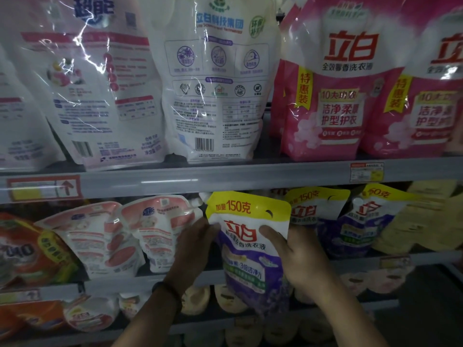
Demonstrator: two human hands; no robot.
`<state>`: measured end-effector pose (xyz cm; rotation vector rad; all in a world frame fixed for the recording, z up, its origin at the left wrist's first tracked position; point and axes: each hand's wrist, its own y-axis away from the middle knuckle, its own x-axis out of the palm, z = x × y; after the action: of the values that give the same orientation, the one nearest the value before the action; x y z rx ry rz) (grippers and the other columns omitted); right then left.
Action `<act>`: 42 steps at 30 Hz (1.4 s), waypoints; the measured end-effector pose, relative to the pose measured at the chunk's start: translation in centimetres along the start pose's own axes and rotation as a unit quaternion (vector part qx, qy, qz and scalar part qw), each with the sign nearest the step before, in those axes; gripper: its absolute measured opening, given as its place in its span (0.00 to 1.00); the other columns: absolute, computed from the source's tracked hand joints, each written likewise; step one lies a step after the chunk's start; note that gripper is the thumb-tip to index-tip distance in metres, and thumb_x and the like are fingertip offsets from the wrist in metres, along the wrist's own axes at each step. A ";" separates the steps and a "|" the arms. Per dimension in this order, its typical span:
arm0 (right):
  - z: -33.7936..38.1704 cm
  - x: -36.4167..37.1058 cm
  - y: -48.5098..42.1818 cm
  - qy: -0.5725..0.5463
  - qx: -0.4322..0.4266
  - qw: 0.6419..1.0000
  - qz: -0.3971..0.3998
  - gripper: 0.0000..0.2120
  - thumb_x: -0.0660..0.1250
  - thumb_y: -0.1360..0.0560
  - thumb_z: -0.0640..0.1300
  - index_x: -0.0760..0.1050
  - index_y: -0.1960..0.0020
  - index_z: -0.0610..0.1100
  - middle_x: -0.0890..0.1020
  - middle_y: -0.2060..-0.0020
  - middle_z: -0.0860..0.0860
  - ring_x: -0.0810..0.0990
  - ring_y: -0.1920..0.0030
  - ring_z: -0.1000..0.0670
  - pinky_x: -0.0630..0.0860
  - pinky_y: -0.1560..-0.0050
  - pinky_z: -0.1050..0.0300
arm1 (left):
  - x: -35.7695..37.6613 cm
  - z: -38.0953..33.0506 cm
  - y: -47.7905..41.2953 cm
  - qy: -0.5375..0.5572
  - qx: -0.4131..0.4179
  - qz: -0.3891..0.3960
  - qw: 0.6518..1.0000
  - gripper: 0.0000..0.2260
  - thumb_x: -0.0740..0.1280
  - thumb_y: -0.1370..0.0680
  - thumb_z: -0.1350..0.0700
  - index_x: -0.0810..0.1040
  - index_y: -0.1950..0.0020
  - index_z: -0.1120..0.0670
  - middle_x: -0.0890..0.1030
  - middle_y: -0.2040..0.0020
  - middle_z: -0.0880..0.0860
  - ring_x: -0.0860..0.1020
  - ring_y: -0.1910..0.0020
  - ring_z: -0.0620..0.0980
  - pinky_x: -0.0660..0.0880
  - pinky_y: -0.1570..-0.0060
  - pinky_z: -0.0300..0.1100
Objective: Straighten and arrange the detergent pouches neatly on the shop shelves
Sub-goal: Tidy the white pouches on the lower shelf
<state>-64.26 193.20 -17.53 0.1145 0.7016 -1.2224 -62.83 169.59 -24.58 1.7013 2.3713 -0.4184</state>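
The purple-and-white pouch [248,236] with the yellow top is sitting upright out front of the middle shelf, left hand [198,241] and right hand [298,256] gripping its sides. Two matching pouches [363,221] are leaning just right of it, and pink-and-white pouches [100,236] are slumping on its left.

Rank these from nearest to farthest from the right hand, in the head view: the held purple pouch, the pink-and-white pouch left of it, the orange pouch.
1. Purple pouch, centre, gripped by the right hand.
2. Pink-and-white pouch, left, beyond the left hand.
3. Orange pouch, far left edge.
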 end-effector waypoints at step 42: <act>-7.8 3.8 -5.5 0.134 0.158 0.976 -0.069 0.19 0.68 0.19 0.57 0.85 0.45 0.41 0.85 0.60 0.45 0.84 0.59 0.47 0.82 0.57 0.47 | -0.6 2.4 -0.2 -0.052 -0.008 -0.102 0.993 0.12 0.69 0.16 0.53 0.78 0.60 0.45 0.87 0.61 0.45 0.86 0.60 0.44 0.83 0.61 0.48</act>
<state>-71.92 191.55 -24.16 0.5090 0.7519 -1.4617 -62.86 168.15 -26.64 1.3981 2.4726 -0.5066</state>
